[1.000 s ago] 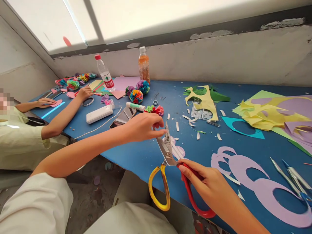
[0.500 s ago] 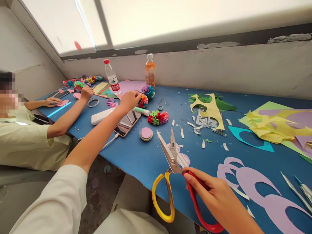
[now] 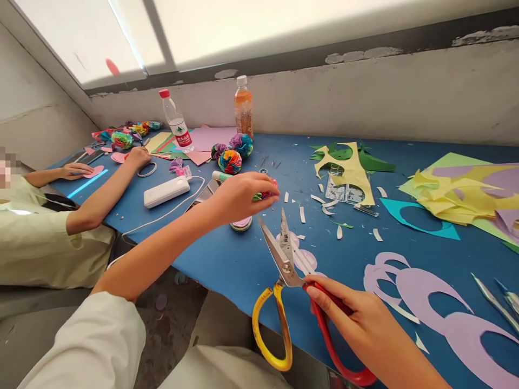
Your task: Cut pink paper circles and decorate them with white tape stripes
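My left hand [image 3: 247, 194] is over the red, green and pink paper flower [image 3: 275, 182], mostly hiding it. Its fingers stretch out to the right, apart from the thumb, and whether they touch the flower is not visible. A small stack of paper circles [image 3: 241, 223] lies just below this hand. In my right hand [image 3: 344, 310] is the red handle of a pair of scissors [image 3: 286, 267]. The blades are spread and point away from me, while the yellow handle hangs free. Purple paper circles [image 3: 307, 260] lie behind the blades on the table.
A power bank [image 3: 166, 192], phone, water bottle [image 3: 177, 124], orange drink bottle [image 3: 244, 108] and paper pompoms [image 3: 230, 161] stand left. Cut paper sheets [image 3: 458, 194], purple offcuts [image 3: 421, 297] and scraps cover the right. A co-worker's arm [image 3: 101, 194] rests at far left.
My left hand has moved right and toward me, from beside the pompoms to above the red and green flower. The scissors stay spread in my right hand. The view has shifted slightly.
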### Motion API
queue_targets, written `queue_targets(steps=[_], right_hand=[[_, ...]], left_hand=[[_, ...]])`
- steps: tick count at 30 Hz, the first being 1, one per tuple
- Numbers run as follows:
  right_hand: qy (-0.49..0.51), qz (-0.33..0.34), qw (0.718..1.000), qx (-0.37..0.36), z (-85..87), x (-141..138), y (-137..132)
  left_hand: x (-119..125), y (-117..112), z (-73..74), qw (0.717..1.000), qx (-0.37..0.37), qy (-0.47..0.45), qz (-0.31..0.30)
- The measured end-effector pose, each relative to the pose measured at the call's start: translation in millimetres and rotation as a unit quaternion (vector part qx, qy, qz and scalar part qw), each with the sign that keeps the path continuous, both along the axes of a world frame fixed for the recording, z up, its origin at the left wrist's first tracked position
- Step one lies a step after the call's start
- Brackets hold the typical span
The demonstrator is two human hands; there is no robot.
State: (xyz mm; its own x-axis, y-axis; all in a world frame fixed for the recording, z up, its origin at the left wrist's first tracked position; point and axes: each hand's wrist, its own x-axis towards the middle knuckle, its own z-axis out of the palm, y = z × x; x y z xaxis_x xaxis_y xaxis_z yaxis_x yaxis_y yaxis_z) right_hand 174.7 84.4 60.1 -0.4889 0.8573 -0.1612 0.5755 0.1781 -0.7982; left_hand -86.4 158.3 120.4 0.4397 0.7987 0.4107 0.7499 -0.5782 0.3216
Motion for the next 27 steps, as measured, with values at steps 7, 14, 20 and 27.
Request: queue_targets(steps=[7,14,20,27], right_hand=[[-0.001,0.002,1.000,0.003,0.8,1,-2],[0.001,0.006,0.999,0.047,-4.0,2,-2],[-0.002,0.010,0.998,0.056,-5.2,2,-3],[0.001,0.014,0.999,0.044,3.7,0,-4]], left_hand=[[10,-8,-7.5,0.992,-0.046,0.046,-0.109],[13,-8,-4.1,0.991,-0.026,0.090,-0.100],[17,-7,-6.7,0.985,0.020,0.142,-0.093],[10,-9,-8.9,0.987,0.084,0.098,-0.094]])
